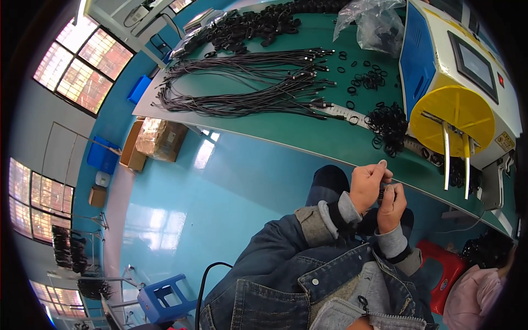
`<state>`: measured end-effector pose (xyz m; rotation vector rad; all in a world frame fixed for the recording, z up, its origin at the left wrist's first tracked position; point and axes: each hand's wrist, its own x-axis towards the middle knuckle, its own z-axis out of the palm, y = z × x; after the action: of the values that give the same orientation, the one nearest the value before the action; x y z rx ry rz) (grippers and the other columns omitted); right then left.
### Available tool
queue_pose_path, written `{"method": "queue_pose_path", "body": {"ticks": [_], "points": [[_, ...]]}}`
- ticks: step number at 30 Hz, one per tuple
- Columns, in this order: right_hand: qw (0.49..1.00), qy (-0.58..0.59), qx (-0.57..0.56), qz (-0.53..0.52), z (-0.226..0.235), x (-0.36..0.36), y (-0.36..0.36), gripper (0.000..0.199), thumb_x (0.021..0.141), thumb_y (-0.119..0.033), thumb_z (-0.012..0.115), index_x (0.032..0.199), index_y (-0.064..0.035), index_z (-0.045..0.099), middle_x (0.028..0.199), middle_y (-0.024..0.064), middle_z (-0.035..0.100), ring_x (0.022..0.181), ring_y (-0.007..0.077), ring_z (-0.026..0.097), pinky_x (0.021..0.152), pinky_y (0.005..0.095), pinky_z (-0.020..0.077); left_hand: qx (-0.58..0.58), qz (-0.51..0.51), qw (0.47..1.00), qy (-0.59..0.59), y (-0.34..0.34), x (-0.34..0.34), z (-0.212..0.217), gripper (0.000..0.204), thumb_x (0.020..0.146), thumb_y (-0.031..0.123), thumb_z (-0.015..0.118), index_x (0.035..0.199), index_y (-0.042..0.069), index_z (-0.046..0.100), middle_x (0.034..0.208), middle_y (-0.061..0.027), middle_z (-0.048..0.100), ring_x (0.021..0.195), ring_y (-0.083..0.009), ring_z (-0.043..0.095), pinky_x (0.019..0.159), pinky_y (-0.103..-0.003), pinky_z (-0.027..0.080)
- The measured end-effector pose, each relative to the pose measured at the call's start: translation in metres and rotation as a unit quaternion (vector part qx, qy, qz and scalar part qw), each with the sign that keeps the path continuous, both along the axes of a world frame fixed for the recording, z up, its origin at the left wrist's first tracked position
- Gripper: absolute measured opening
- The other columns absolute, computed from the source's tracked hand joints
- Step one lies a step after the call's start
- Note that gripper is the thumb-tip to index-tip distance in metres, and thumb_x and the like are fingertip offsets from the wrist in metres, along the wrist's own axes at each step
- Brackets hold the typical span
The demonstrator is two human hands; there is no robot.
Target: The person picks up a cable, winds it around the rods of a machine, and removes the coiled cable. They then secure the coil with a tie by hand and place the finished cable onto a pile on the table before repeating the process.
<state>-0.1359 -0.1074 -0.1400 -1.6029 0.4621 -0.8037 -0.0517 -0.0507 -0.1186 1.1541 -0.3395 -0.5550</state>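
Fingers [389, 193] curled closed, left hand [364, 186] and right hand [391, 209] — contents unclear (knuckles hide them); pinch lightly, steadily — beside green worktable [280, 129].

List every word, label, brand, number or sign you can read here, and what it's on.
None can be read to quote.
Yellow label on the machine: dark marks, too small to read.
White strip on the green table: fine marks, too small.
Round mark on the red stool: too small.
Screen: no readable text.
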Motion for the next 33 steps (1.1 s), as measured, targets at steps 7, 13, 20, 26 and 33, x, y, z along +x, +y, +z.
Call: {"method": "queue_pose_path", "body": {"ticks": [7, 13, 20, 26, 33], "points": [[1.000, 0.010, -0.021, 0.014, -0.006, 0.006, -0.007, 0.024, 0.089, -0.019, 0.048, 0.074, -0.0007, 0.045, 0.063, 0.0049, 0.049, 0.057, 0.0104, 0.043, 0.052, 0.0258, 0.0365, 0.017, -0.047, 0.999, 0.015, 0.002, 0.005, -0.004, 0.034, 0.087, 0.027, 0.054, 0.075, -0.004, 0.060, 0.060, -0.0057, 0.057, 0.053, -0.0108, 0.053, 0.047, -0.023, 0.044], [0.973, 0.138, -0.144, 0.116, 0.021, 0.016, -0.025, 0.028, 0.090, -0.025, 0.048, 0.077, -0.0001, 0.048, 0.061, 0.0107, 0.054, 0.057, 0.0144, 0.053, 0.051, 0.0272, 0.0393, 0.203, -0.355, 0.908, -0.095, 0.037, 0.017, 0.013, 0.034, 0.080, 0.031, 0.059, 0.079, -0.003, 0.058, 0.061, -0.0052, 0.057, 0.048, -0.0126, 0.053, 0.042, -0.024, 0.043], [0.950, 0.225, -0.006, 0.216, 0.037, 0.005, -0.028, 0.033, 0.093, -0.031, 0.044, 0.083, -0.0007, 0.051, 0.055, 0.0059, 0.051, 0.045, 0.0093, 0.045, 0.043, 0.0237, 0.0341, 0.332, -0.336, 0.879, -0.062, 0.085, 0.115, 0.065, 0.022, 0.077, 0.025, 0.062, 0.077, 0.004, 0.059, 0.061, -0.0030, 0.057, 0.048, -0.0112, 0.055, 0.046, -0.023, 0.047], [0.944, 0.259, -0.005, 0.203, 0.009, -0.017, -0.043, 0.031, 0.089, -0.028, 0.051, 0.079, 0.0009, 0.053, 0.053, 0.0046, 0.053, 0.047, 0.0100, 0.050, 0.045, 0.0246, 0.0382, 0.397, 0.101, 0.873, -0.265, 0.132, 0.314, 0.093, 0.042, 0.068, 0.028, 0.071, 0.099, 0.001, 0.062, 0.101, -0.0138, 0.059, 0.083, -0.0262, 0.061, 0.073, -0.033, 0.050], [0.946, 0.267, 0.009, 0.186, 0.005, -0.024, -0.045, 0.022, 0.084, -0.018, 0.057, 0.079, 0.0022, 0.054, 0.055, 0.0046, 0.054, 0.050, 0.0097, 0.053, 0.047, 0.0246, 0.0404, 0.515, 0.091, 0.615, -0.590, 0.139, 0.284, 0.013, 0.024, 0.074, 0.025, 0.066, 0.082, 0.002, 0.062, 0.082, -0.0153, 0.061, 0.076, -0.0347, 0.058, 0.068, -0.043, 0.046]]}}
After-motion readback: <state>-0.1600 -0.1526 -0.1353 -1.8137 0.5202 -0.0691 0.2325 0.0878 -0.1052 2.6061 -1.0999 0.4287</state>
